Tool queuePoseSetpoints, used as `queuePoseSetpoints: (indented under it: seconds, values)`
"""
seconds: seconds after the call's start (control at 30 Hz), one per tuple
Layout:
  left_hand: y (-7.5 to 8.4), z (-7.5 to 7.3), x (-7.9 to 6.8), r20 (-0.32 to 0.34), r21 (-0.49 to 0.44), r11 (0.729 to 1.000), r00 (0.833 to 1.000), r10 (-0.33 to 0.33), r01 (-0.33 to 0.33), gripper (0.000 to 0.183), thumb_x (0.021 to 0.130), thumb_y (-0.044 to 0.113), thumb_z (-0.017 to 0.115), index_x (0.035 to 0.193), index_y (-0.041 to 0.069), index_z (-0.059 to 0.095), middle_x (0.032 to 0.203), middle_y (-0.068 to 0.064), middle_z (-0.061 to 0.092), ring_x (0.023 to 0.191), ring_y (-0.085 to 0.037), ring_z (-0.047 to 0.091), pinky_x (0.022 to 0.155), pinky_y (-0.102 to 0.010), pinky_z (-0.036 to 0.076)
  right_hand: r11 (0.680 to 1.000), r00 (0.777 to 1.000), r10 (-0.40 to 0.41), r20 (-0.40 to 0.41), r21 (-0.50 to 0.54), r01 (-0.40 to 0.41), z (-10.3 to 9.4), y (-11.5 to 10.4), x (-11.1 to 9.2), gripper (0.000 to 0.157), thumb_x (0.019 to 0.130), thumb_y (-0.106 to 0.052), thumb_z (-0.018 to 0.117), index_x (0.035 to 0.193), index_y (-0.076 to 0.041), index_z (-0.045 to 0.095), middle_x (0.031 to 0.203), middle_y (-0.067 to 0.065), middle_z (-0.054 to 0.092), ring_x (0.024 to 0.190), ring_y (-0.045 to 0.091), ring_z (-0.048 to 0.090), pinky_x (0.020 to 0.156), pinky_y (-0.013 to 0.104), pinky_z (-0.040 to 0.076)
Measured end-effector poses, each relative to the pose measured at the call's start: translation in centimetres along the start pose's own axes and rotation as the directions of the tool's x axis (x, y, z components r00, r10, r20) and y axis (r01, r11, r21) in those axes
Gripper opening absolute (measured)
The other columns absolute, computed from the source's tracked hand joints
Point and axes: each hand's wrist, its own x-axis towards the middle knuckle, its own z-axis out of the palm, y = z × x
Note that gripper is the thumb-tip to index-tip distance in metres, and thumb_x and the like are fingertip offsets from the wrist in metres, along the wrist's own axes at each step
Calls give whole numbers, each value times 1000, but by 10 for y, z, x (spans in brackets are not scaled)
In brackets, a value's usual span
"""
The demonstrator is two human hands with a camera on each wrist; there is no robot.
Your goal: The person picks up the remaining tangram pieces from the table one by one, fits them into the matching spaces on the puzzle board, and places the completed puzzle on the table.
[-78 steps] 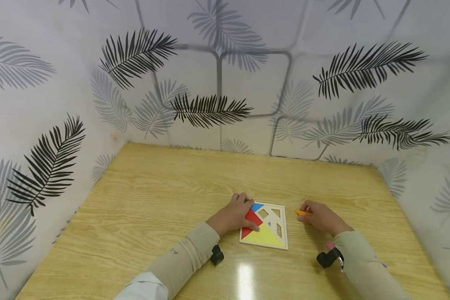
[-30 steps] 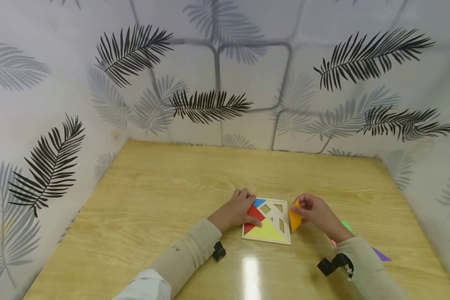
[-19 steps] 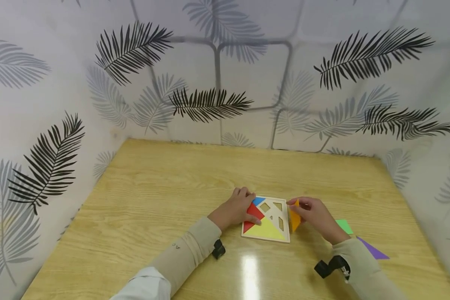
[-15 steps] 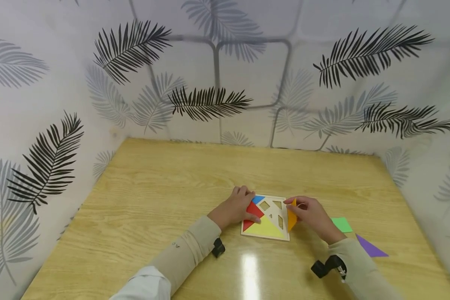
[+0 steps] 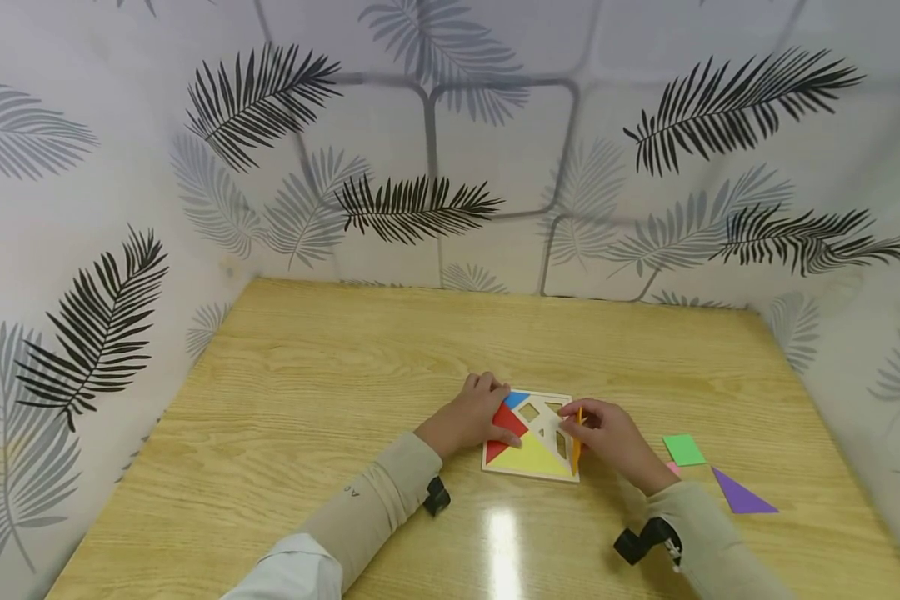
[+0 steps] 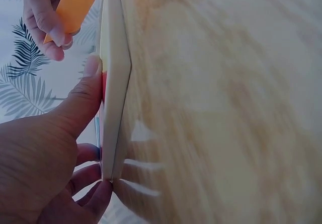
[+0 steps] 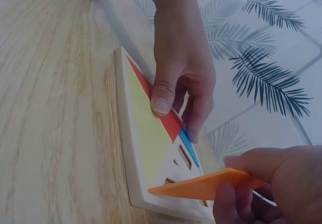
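Observation:
A pale tangram board [image 5: 552, 423] lies on the table, with a yellow triangle [image 5: 528, 461], a red triangle [image 5: 507, 428] and a blue piece [image 5: 517, 400] set in it. Several cut-outs on its right side are bare. My left hand [image 5: 465, 423] grips the board's left side, thumb over the red triangle and fingertips at the edge. Pinched in my right hand [image 5: 607, 435] is an orange parallelogram tangram piece [image 7: 201, 186]. It stands tilted over the board's right side; in the right wrist view its lower tip is right at the board's face near a cut-out.
Right of the board, a green square piece [image 5: 684, 450] and a purple triangle [image 5: 741, 493] lie on the wooden table [image 5: 345, 358]. A pink piece [image 5: 673, 469] shows partly behind the right wrist. Leaf-patterned cloth [image 5: 495, 258] borders the table's back and sides.
My right hand has moved left, bringing the orange piece from beside the board to over its right side and turning it upright. The green and purple pieces have come into view. My left hand stays put.

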Motion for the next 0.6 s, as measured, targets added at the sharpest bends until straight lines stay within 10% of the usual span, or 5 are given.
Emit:
queuePoseSetpoints:
  seconds: [0.6]
  values:
    - [-1, 2, 1, 8, -14, 1000, 1000, -1, 1, 90, 75, 62, 62, 144, 9, 36, 132, -5, 35, 119, -22, 29, 95, -29, 37, 984, 998, -49, -30, -174, 43, 2, 9, -2, 30, 86, -31, 67, 107, -9, 65, 82, 3, 55, 75, 20, 47, 63, 29, 41]
